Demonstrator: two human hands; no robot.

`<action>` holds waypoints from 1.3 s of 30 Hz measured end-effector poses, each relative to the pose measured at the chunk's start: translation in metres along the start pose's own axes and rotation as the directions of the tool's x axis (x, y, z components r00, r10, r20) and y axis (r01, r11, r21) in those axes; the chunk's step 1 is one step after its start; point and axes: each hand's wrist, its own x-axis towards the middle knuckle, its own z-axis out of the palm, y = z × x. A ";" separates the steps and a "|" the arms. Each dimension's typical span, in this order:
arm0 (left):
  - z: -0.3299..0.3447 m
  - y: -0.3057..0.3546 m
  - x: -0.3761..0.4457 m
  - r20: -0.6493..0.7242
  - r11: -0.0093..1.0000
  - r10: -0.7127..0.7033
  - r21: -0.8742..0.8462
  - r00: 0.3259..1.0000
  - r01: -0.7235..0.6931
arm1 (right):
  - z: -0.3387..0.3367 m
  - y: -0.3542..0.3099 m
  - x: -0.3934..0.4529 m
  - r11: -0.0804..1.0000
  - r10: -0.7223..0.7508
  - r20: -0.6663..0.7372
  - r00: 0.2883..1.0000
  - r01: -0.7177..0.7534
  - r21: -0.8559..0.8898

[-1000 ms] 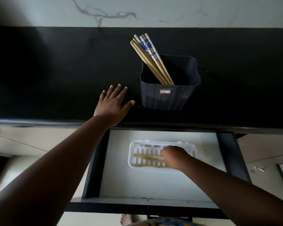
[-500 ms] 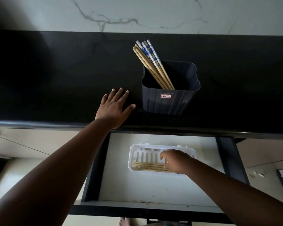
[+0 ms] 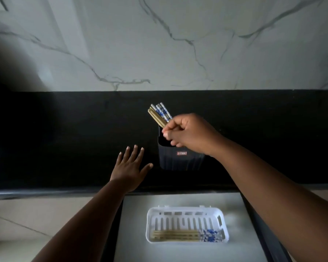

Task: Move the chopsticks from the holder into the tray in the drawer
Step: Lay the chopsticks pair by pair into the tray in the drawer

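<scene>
At 6 o'clock, nearest, the drawer (image 3: 136,233) stands open with a white slotted tray (image 3: 186,211) in it. A few chopsticks lie flat along the tray's near edge, blue-patterned ends toward 3 o'clock. Beyond the drawer runs the black counter (image 3: 64,138). The left hand (image 3: 130,168) rests flat on it at about 9 o'clock from the holder (image 3: 180,160), fingers straight and spread, holding nothing. The dark holder stands on the counter past the tray, toward 12 o'clock. The right hand (image 3: 186,133) is over the holder's mouth, fingers curled round the bundle of chopsticks (image 3: 159,115) that leans out of it toward 11 o'clock. A marble wall (image 3: 159,44) rises behind the counter.
</scene>
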 end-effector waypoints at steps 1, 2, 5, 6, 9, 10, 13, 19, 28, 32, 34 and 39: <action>0.000 0.000 0.000 0.004 1.000 -0.003 0.001 1.000 0.003 | -0.002 0.000 0.010 0.997 0.005 -0.092 0.996 -0.012 -0.080; -0.001 0.001 0.000 0.006 1.000 -0.005 0.001 1.000 0.005 | -0.002 0.003 0.020 0.985 0.015 -0.156 0.988 -0.042 -0.165; -0.001 0.002 -0.001 -0.004 1.000 -0.011 0.002 1.000 0.011 | 0.008 0.012 0.039 0.934 0.009 -0.206 0.979 -0.082 -0.348; -0.001 0.002 -0.001 -0.011 1.000 -0.013 0.002 1.000 0.013 | 0.013 0.016 0.044 0.919 0.000 -0.207 0.978 -0.081 -0.386; 0.001 0.000 0.000 -0.025 1.000 -0.013 -0.009 1.000 0.013 | 0.030 0.022 0.058 0.906 -0.033 -0.251 0.968 -0.077 -0.416; 0.001 0.000 0.000 -0.028 1.000 -0.011 -0.013 1.000 0.011 | 0.035 0.022 0.063 0.908 -0.047 -0.276 0.960 -0.074 -0.413; 0.002 -0.001 0.001 -0.032 1.000 -0.005 -0.015 0.999 0.004 | 0.047 0.020 0.072 0.898 -0.071 -0.335 0.940 -0.085 -0.431; 0.002 -0.002 0.001 -0.041 0.999 0.001 -0.034 0.999 -0.002 | 0.052 0.022 0.078 0.861 -0.101 -0.356 0.929 -0.098 -0.499; 0.002 -0.004 0.001 -0.030 0.999 -0.004 -0.041 1.000 0.003 | 0.025 0.017 0.071 0.924 -0.037 -0.255 0.966 -0.064 -0.376; 0.001 -0.004 0.001 -0.020 0.999 0.002 -0.043 1.000 -0.003 | -0.020 -0.009 0.054 0.990 -0.008 -0.212 0.977 -0.023 -0.142; 0.000 -0.005 0.002 -0.022 0.999 -0.003 -0.047 1.000 0.002 | -0.048 -0.032 0.040 0.997 -0.074 -0.260 0.963 0.064 -0.046; -0.002 -0.003 0.001 -0.018 0.999 0.001 -0.049 1.000 -0.002 | -0.097 -0.090 -0.014 0.880 -0.323 -0.390 0.862 0.425 0.210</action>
